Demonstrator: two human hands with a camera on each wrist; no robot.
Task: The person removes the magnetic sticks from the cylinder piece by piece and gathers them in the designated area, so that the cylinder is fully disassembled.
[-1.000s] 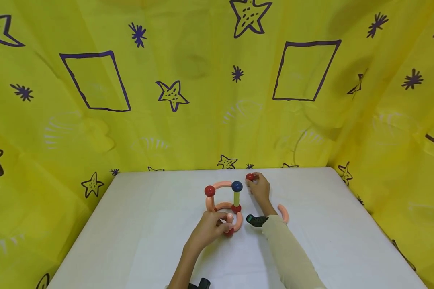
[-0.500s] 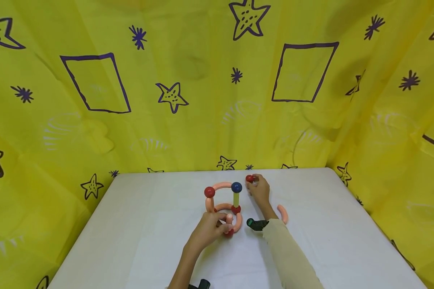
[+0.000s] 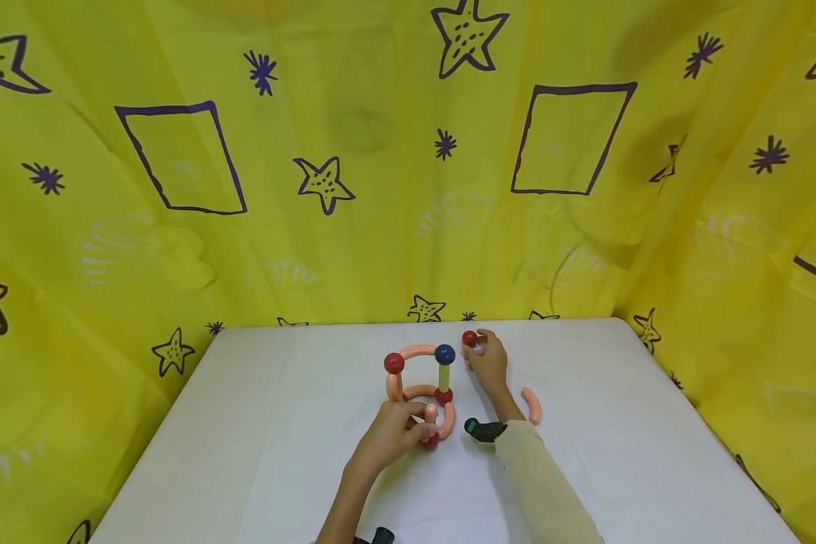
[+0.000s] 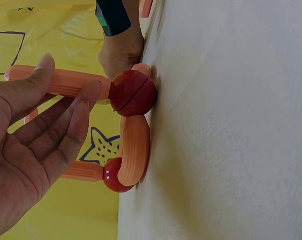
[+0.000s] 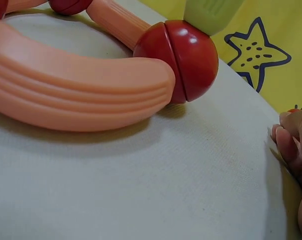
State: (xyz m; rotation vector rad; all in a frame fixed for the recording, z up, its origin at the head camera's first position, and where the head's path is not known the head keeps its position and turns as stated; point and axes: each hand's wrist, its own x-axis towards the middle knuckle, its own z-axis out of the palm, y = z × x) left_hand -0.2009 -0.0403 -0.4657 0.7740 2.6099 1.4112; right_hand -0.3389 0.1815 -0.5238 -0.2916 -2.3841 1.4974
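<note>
In the head view, my left hand (image 3: 391, 434) pinches an upright orange magnetic rod (image 4: 76, 82) between thumb and fingers. The rod stands on a red ball (image 4: 134, 93) at the near corner of a frame of rods and balls. Curved orange rods (image 5: 86, 95) join its base. A yellow-green rod (image 3: 444, 379) rises at the frame's right, topped by a blue ball (image 3: 445, 354); another red ball (image 3: 394, 363) tops the left side. Behind and right of the frame, my right hand (image 3: 487, 366) holds a loose red ball (image 3: 470, 338) at its fingertips. The right wrist view mostly hides that ball.
A loose curved orange rod (image 3: 532, 406) lies on the white table (image 3: 625, 453), right of my right forearm. Yellow patterned cloth (image 3: 381, 242) hangs behind and beside the table.
</note>
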